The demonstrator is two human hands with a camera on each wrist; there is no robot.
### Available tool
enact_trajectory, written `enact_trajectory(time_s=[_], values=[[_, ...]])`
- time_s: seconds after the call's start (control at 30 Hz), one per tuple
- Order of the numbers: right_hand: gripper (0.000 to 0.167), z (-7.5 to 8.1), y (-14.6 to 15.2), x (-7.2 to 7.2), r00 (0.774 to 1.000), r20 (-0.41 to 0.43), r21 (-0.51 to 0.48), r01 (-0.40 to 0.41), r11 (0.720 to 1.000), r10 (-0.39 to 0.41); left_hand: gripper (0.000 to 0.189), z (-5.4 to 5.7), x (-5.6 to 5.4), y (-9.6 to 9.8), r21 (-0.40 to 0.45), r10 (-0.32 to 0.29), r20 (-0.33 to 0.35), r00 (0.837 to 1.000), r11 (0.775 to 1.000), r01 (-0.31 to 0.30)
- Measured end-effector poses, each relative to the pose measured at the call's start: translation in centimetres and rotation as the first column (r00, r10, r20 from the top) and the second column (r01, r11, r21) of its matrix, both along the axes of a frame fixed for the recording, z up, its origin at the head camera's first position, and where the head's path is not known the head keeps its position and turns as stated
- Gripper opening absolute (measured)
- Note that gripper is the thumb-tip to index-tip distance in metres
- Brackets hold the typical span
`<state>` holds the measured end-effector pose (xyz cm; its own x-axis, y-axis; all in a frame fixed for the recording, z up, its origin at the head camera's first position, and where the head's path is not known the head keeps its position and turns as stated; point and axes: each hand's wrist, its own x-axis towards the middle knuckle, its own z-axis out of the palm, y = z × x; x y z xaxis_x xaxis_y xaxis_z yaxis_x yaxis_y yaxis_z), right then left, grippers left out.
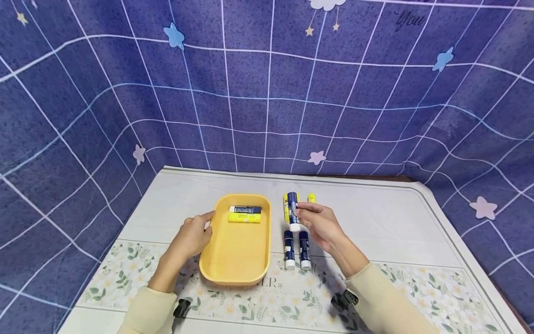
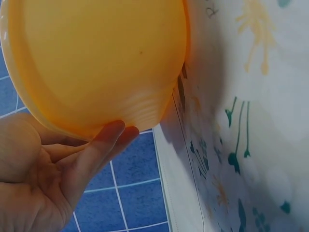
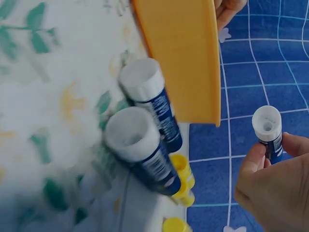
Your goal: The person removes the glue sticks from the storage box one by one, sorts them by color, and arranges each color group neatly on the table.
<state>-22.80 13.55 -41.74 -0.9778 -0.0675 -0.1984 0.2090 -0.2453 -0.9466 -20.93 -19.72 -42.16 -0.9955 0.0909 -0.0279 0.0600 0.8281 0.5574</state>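
Observation:
My left hand (image 1: 191, 236) grips the left rim of a yellow tray (image 1: 235, 260); fingers and thumb meet the tray's edge in the left wrist view. Inside, near the far end, a blue glue stick (image 1: 247, 210) lies beside a yellow glue stick (image 1: 244, 218). To the right of the tray, my right hand (image 1: 324, 227) pinches another blue glue stick (image 1: 293, 211) between thumb and fingers, white end toward me. It is above the table, overlapping yellow glue sticks (image 1: 286, 208) behind it. Two more blue glue sticks (image 1: 289, 250) lie side by side nearer to me.
One yellow glue stick (image 1: 312, 198) lies partly hidden behind my right hand. A white cloth with a floral band (image 1: 384, 218) covers the table. Behind the table's far edge hangs a blue gridded curtain (image 1: 250, 116) with stars.

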Motion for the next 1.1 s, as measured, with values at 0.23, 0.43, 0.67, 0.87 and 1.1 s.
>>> enact_trajectory(time_s=[0.23, 0.43, 0.67, 0.87, 1.1], values=[[0.045, -0.8, 2.1, 0.9, 0.999, 0.024, 0.001, 0.024, 1.000, -0.024, 0.053, 0.0, -0.1, -0.2, 0.004, -0.005, -0.020, 1.000, 1.000, 0.005], [0.040, -1.3, 3.5, 1.5, 0.997, 0.056, 0.012, 0.045, 0.999, -0.046, 0.053, 0.0, 0.0, -0.2, -0.002, -0.005, -0.011, 1.000, 1.000, 0.005], [0.048, -2.1, 4.8, 2.5, 0.996, 0.081, 0.040, 0.044, 0.998, -0.048, 0.053, -0.1, 0.0, -0.2, 0.004, -0.001, 0.000, 1.000, 1.000, 0.001], [0.047, -2.8, 5.8, 3.3, 0.993, 0.106, 0.078, 0.043, 0.996, -0.051, 0.053, -0.3, 0.1, -0.2, 0.009, 0.004, 0.002, 1.000, 1.000, -0.004], [0.052, -3.8, 7.2, 4.0, 0.989, 0.146, 0.139, 0.014, 0.990, -0.035, 0.053, -0.2, 0.0, -0.1, 0.005, 0.006, 0.003, 1.000, 1.000, -0.006]])
